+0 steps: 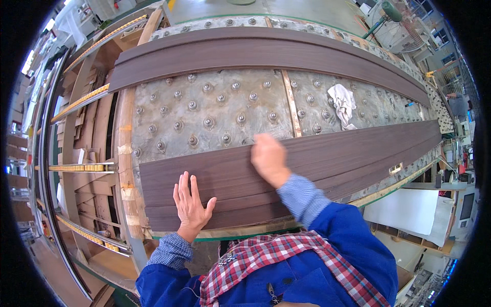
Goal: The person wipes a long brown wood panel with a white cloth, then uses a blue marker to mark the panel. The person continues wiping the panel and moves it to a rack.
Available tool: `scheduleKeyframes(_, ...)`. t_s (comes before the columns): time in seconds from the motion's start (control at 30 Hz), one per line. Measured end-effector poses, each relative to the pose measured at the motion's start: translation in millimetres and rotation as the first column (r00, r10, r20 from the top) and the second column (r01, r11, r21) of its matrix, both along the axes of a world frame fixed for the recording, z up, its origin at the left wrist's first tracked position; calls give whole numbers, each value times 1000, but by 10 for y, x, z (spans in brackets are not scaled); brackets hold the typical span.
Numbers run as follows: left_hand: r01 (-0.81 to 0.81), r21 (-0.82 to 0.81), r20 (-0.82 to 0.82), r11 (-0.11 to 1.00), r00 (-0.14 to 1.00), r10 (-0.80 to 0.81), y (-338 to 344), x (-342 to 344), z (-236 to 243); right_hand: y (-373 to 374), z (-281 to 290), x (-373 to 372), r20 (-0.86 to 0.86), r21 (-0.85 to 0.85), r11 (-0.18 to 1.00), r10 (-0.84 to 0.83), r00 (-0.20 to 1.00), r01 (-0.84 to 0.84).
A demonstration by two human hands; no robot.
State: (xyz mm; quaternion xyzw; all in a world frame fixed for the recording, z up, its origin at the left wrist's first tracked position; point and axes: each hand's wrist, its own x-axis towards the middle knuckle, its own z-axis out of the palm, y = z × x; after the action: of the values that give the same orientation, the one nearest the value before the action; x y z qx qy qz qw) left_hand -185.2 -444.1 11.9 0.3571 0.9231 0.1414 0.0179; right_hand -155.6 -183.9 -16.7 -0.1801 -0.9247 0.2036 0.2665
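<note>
The near dark brown panel (232,179) lies flat along your side of the tabletop (257,122), its left end close to the taped wooden rail (126,169). Your left hand (191,205) is spread wide, fingers apart and thumb out, and appears to rest on the panel's face toward that left end, gripping nothing. Your right hand (270,157) is over the panel with its fingers curled in; it is blurred, so you cannot tell whether anything sits inside it.

Expect the panel to feel stiff along its length and fairly heavy, awkward more for its reach than its weight. The face looks smooth, so bare palms may slip, and the ball rollers (208,122) set in the tabletop should let it glide at a light push. Take it by both long edges with your hands well apart. Keep your grip clear of the small metal-lined cutout (395,168) near the right end, likely a weaker spot. The finish probably scratches easily. The far brown panel (266,48) and the white cloth (343,105) lie beyond, apart from your hands.
</note>
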Motion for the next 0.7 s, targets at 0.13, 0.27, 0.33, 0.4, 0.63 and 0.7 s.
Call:
scheduleKeyframes(0.13,28,41,-14,999,1000,-27,-43,-35,-35,-971,8,-497,-18,-129,958,255,967,-255)
scheduleKeyframes(0.27,35,39,-1,999,999,-35,-95,-27,-27,-984,-43,-485,-35,-127,973,191,981,-194)
scheduleKeyframes(0.33,30,46,1,998,1000,-30,-129,-36,-27,-725,14,-304,16,-94,987,131,991,-129)
scheduleKeyframes(0.4,34,56,6,998,999,-34,-147,-26,-33,-316,54,-62,28,-16,1000,10,1000,-10)
scheduleKeyframes(0.63,43,71,17,997,999,-45,-90,-15,2,1292,-5,775,40,111,918,-388,921,381)
scheduleKeyframes(0.7,36,53,-12,998,999,-35,-133,-5,31,1424,11,765,-18,179,897,-407,913,404)
